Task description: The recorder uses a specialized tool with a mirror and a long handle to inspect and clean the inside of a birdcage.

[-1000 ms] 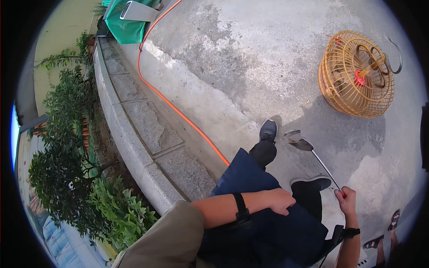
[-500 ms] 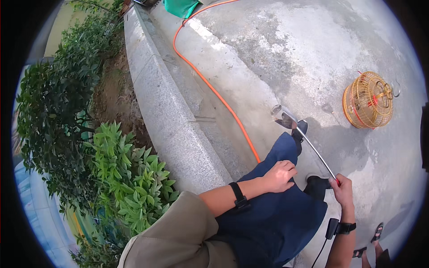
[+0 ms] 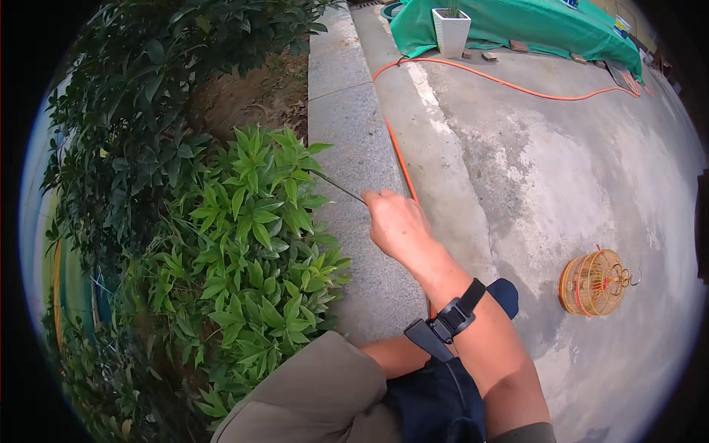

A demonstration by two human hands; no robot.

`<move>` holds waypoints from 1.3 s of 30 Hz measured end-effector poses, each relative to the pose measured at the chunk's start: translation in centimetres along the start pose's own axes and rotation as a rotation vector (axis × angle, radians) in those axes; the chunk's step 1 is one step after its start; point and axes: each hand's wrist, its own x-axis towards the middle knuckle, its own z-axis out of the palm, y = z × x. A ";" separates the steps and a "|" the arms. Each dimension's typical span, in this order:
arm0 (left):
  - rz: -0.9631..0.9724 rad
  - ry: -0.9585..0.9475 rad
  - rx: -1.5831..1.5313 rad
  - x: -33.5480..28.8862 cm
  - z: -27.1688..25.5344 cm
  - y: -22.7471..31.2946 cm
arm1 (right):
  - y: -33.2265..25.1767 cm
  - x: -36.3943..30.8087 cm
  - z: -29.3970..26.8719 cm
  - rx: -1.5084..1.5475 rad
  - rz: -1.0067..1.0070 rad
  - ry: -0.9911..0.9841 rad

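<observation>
My right hand [image 3: 399,227] is closed round the thin handle of a long-handled metal ladle [image 3: 338,185] and stretches over the granite kerb. The far part of the ladle runs into a leafy green shrub [image 3: 251,192], where leaves hide its bowl. My right forearm wears a black strap with a small device [image 3: 450,319]. My left forearm [image 3: 399,357] shows low in the picture and passes beneath the right arm, which hides the left hand. Dark blue cloth [image 3: 436,402] covers my lap.
The granite kerb [image 3: 347,133] edges a planting bed with bare soil [image 3: 251,100]. An orange hose [image 3: 517,87] crosses the concrete floor. A round bamboo birdcage [image 3: 594,284] stands at the right. Farther back are a white planter [image 3: 452,33] and green sheeting [image 3: 502,33].
My right hand has swung left across my body, carrying the ladle from over the floor into the shrub. The view has turned left; my left hand has gone out of sight behind the right arm.
</observation>
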 end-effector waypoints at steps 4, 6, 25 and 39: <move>0.041 0.118 0.014 0.6 3.0 0.0 | -0.1 -0.8 0.3 0.106 0.016 0.138; 0.094 0.147 0.012 1.3 4.2 -0.1 | 0.6 -1.5 0.2 0.224 0.054 0.209; 0.118 -0.083 -0.025 5.1 4.2 4.9 | 7.7 -19.1 1.0 0.697 0.190 0.599; -0.554 -0.128 -1.097 5.4 2.6 6.9 | 7.7 -43.7 1.0 0.774 0.741 0.683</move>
